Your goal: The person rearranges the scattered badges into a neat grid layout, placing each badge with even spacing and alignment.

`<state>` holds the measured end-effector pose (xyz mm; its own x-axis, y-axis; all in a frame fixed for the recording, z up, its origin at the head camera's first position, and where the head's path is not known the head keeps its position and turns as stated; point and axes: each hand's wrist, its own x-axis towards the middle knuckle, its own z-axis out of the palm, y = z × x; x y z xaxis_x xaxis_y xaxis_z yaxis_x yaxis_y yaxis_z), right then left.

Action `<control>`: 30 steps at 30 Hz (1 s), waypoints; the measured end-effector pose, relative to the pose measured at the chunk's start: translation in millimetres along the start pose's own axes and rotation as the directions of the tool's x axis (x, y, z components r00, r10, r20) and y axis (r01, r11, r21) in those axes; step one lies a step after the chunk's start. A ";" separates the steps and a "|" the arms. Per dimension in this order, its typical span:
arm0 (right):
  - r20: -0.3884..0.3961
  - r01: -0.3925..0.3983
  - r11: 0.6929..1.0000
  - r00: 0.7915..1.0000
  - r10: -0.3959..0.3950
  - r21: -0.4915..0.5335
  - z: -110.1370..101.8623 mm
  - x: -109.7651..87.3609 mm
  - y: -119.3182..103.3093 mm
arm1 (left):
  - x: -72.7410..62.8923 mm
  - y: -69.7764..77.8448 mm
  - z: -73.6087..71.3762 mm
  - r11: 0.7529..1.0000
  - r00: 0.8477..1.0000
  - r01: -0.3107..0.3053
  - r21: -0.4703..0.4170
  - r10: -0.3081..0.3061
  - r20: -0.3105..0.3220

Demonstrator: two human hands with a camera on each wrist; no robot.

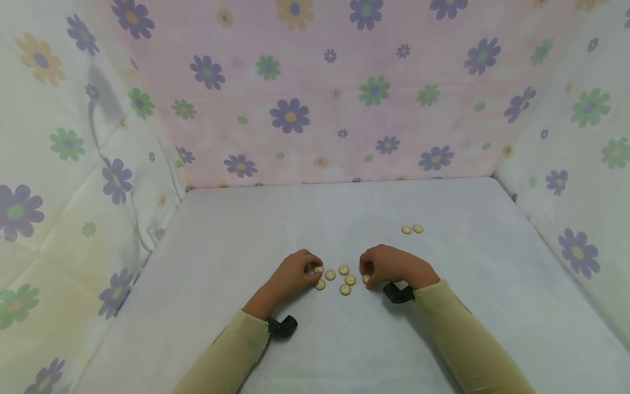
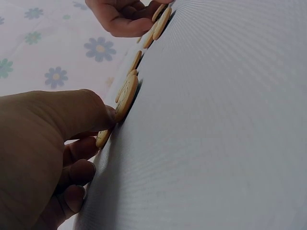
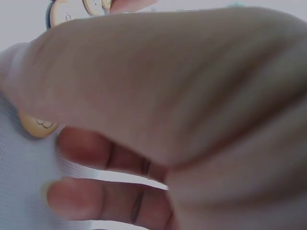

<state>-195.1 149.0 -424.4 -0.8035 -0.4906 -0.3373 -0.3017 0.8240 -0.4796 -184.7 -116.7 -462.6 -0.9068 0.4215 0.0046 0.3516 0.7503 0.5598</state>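
Several small round wooden discs with dark markings lie on the white tabletop, in front of the person. With thumb and fingers, the left hand (image 1: 293,275) holds a wooden disc (image 2: 102,138) at the left of the group. Close against that thumb lies a second disc (image 1: 320,284). At the group's right side, the right hand (image 1: 394,266) has its thumb and fingers around another disc (image 3: 37,125), low at the table; its index fingertip is hidden in the right wrist view. Between the hands are loose discs (image 1: 350,280), flat and near each other.
Two more discs (image 1: 412,229) lie side by side farther back, beyond the right hand. Flowered cloth (image 1: 290,115) stands behind the table (image 1: 236,219) and along its left and right sides. Dark wrist devices (image 1: 283,327) are worn at both sleeve ends.
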 end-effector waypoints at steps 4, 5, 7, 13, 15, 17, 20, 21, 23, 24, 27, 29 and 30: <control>-0.016 0.023 1.000 1.000 -0.023 -0.007 -1.7 -1.5 1.3 | -0.3 2.2 -1.1 1.000 1.000 0.000 -0.001 0.000 -0.003; -0.019 0.027 1.000 0.999 -0.027 -0.008 -2.4 -2.1 1.5 | -0.1 2.5 -1.3 1.000 1.000 0.000 -0.002 0.000 -0.004; -0.027 0.031 0.999 0.999 -0.032 -0.018 -3.7 -2.5 2.4 | 0.6 3.2 -1.4 1.000 1.000 -0.005 -0.003 0.005 -0.008; -0.044 0.085 0.996 0.995 -0.086 -0.022 -7.1 -2.2 4.0 | 1.5 2.3 0.1 0.999 1.000 -0.019 0.025 0.020 -0.018; -0.048 0.103 0.994 0.993 -0.104 -0.020 -7.3 -1.5 4.8 | 1.5 1.5 0.7 0.999 1.000 -0.021 0.035 0.022 -0.021; -0.052 0.110 0.994 0.992 -0.111 -0.019 -6.4 -1.1 5.4 | 0.4 0.9 1.5 0.999 1.000 -0.019 0.035 0.020 -0.021; -0.064 0.109 0.994 0.992 -0.109 -0.011 -5.6 -0.4 6.0 | -0.4 0.2 2.4 0.999 1.000 -0.020 0.034 0.021 -0.020; -0.068 0.113 0.994 0.991 -0.113 -0.014 -5.8 -0.4 6.4 | -0.3 0.1 2.5 0.999 1.000 -0.022 0.033 0.023 -0.019; -0.080 0.109 0.994 0.991 -0.110 -0.012 -6.8 -0.6 6.5 | 0.2 0.0 2.7 0.999 0.999 -0.030 0.033 0.031 -0.020; -0.086 0.110 0.994 0.990 -0.111 -0.013 -7.2 -0.6 6.6 | 0.6 -0.1 2.7 0.999 0.999 -0.032 0.032 0.032 -0.021; -0.102 0.120 0.993 0.987 -0.121 -0.018 -8.6 -0.4 7.5 | 1.9 -0.5 2.6 0.999 0.999 -0.032 0.029 0.033 -0.023; -0.112 0.122 0.992 0.986 -0.124 -0.018 -8.7 0.4 8.3 | 2.2 -1.1 2.9 0.999 0.999 -0.032 0.026 0.033 -0.024; -0.115 0.124 0.992 0.985 -0.126 -0.019 -8.7 0.5 8.5 | 2.2 -1.3 3.1 0.999 0.999 -0.031 0.025 0.031 -0.024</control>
<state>-202.5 158.3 -421.6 -0.8130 -0.5541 -0.1787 -0.4090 0.7620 -0.5021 -186.4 -115.2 -465.9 -0.9008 0.4323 0.0422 0.3850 0.7497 0.5383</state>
